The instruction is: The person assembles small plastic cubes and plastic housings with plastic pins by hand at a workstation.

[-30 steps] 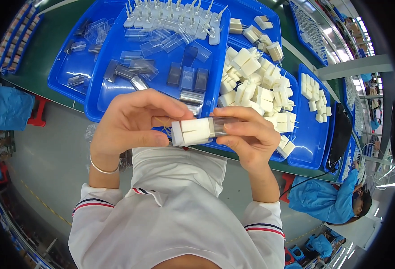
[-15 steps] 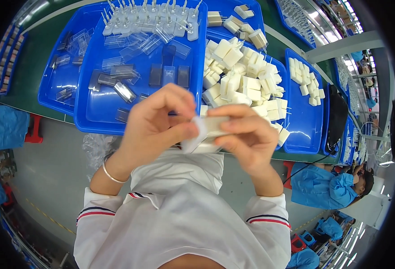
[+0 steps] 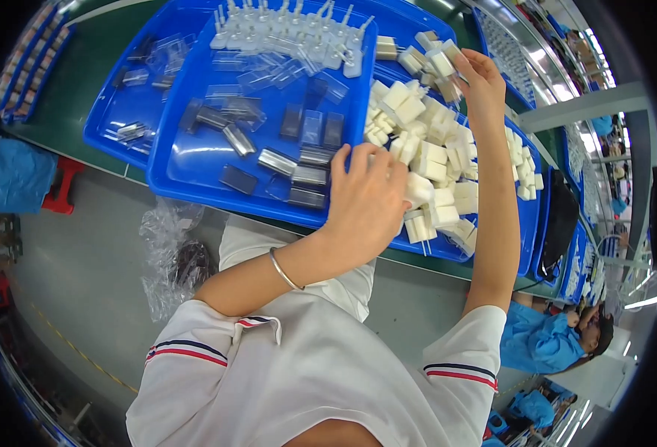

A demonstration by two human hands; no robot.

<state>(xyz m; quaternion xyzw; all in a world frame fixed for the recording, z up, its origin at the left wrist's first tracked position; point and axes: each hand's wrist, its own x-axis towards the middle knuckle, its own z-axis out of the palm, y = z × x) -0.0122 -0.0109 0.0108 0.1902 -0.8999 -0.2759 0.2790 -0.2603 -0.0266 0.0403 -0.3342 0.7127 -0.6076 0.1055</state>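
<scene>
My right hand [image 3: 483, 83] reaches out over the far blue tray, its fingers closed on the edge of a white plug adapter with a beige side [image 3: 441, 62]. Similar beige-sided adapters lie around it. Closer in, my left hand [image 3: 369, 195] is bent over the edge between two trays, fingers curled. Its thumb side is against a smooth white adapter [image 3: 419, 189] at the edge of a heap of white plug adapters [image 3: 429, 160]; part of that grip is hidden. Several clear plastic sleeves [image 3: 312, 127] lie in the large blue tray [image 3: 194, 182] to the left.
White pieces with upright stems [image 3: 287, 33] stand in rows at the large tray's far end. Another tray with clear sleeves [image 3: 112, 112] is further left. A black bag [image 3: 561, 212] lies at the right. Crumpled clear plastic [image 3: 168, 253] hangs below the table edge.
My hands have parted from the white piece they held together over my lap. The right went far and right with an adapter; the left moved right, to the heap's edge.
</scene>
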